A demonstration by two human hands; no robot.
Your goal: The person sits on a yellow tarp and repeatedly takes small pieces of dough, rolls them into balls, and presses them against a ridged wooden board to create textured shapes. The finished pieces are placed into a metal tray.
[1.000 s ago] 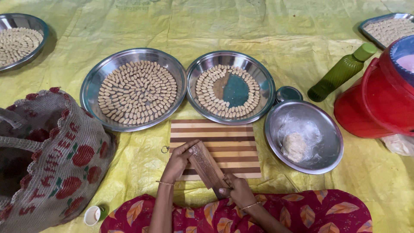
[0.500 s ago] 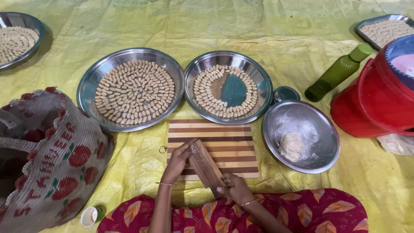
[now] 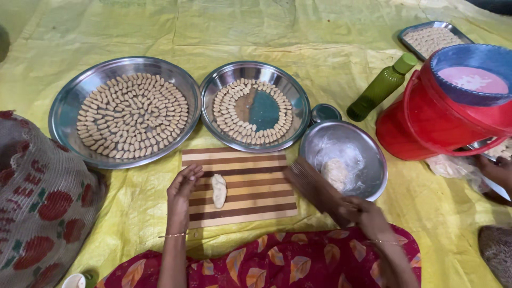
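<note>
1. Since the earlier frames the hands have separated: both were together over the wooden paddle on the board; now the right hand (image 3: 368, 217) has swung the ridged wooden paddle (image 3: 314, 188) off to the right, and a shaped dough piece (image 3: 219, 190) lies exposed on the striped cutting board (image 3: 250, 205).
2. Left hand (image 3: 182, 186): open, fingers loosely curved, resting at the board's left edge, holding nothing. Dough piece lies just to its right, near the fingertips; contact cannot be confirmed.
3. Right hand: closed around the paddle's lower end, off the board's right corner. Paddle tilts up-left, its far end over the rim of the small steel bowl (image 3: 368, 152). Slight motion blur.
4. Dough piece: pale, oval, lengthwise up-down, left of board centre, well apart from the right hand.
5. Small bowl holds a dough lump (image 3: 335, 172) on thin plastic.
6. Beyond the board: large steel plate (image 3: 69, 104) packed with shaped pieces in rings; second steel plate (image 3: 296, 93) with rings around a bare centre.
7. Right side: green bottle (image 3: 381, 88), red bucket (image 3: 416, 125). Another person's hand (image 3: 496, 169) at the right edge.
8. All sits on a yellow sheet (image 3: 256, 32).
</note>
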